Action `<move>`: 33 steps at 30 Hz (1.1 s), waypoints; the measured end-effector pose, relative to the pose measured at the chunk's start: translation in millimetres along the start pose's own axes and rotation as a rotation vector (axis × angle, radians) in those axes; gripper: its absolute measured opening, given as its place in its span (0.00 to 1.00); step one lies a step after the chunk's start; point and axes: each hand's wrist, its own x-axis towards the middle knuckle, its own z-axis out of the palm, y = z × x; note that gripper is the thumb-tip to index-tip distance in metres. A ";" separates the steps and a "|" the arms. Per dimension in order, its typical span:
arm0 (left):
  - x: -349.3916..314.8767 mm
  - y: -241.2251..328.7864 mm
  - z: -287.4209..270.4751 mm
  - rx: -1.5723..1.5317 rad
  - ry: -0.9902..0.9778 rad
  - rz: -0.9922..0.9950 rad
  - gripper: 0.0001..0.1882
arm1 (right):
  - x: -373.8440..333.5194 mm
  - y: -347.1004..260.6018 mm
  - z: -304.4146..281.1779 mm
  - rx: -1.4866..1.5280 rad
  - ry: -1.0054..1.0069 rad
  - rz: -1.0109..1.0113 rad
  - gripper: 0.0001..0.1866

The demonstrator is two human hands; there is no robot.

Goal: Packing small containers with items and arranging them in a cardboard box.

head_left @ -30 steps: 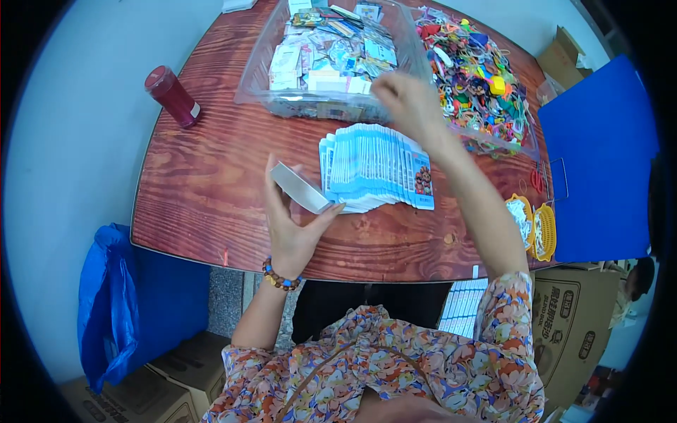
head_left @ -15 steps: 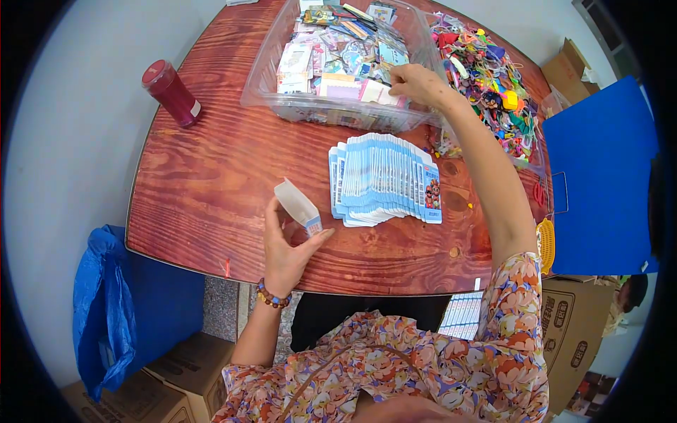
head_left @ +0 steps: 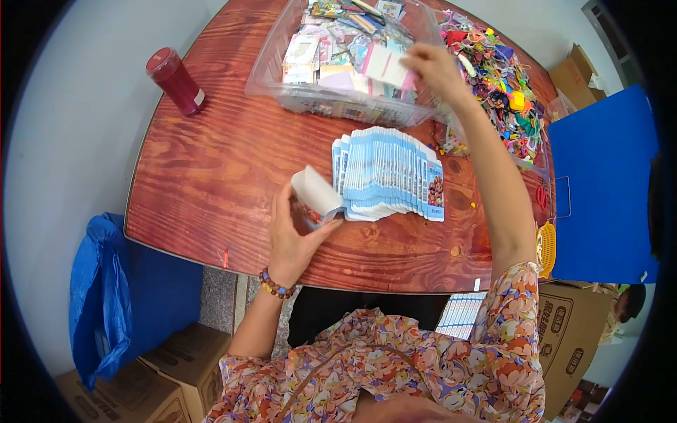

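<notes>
My left hand [head_left: 293,236] is closed round a small carton [head_left: 315,192], blue and white, whose pale flap stands up. The carton is beside a fanned row of flat blue-and-white cartons [head_left: 384,173] on the table. Above the clear plastic tub [head_left: 345,106], my right hand [head_left: 436,70] pinches a small white card with a pink edge [head_left: 386,65]; both are slightly blurred. Many small packets and cards [head_left: 335,53] fill the tub.
Right of the tub, a clear tray [head_left: 539,169] holds a heap of colourful trinkets [head_left: 493,88]. A red-lidded jar [head_left: 176,83] stands at the left. Red scissors [head_left: 541,197] and a yellow basket [head_left: 546,250] are at the right edge. A blue bag [head_left: 102,296] hangs lower left.
My right hand has lifted the white card up from the tub's contents. My left hand has turned the carton, moving it slightly right and away from me, toward the fanned row.
</notes>
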 end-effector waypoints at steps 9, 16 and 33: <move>5.9 16.1 7.3 0.205 -0.042 0.171 0.45 | -142.7 -121.7 -4.4 0.056 -0.073 -0.229 0.04; -10.2 33.9 28.6 0.254 -0.135 0.257 0.50 | -187.2 -116.8 -10.9 -0.110 -0.090 -0.408 0.04; -25.8 49.9 74.7 0.338 -0.241 0.427 0.47 | -220.9 -56.4 -66.2 0.110 -0.099 0.032 0.13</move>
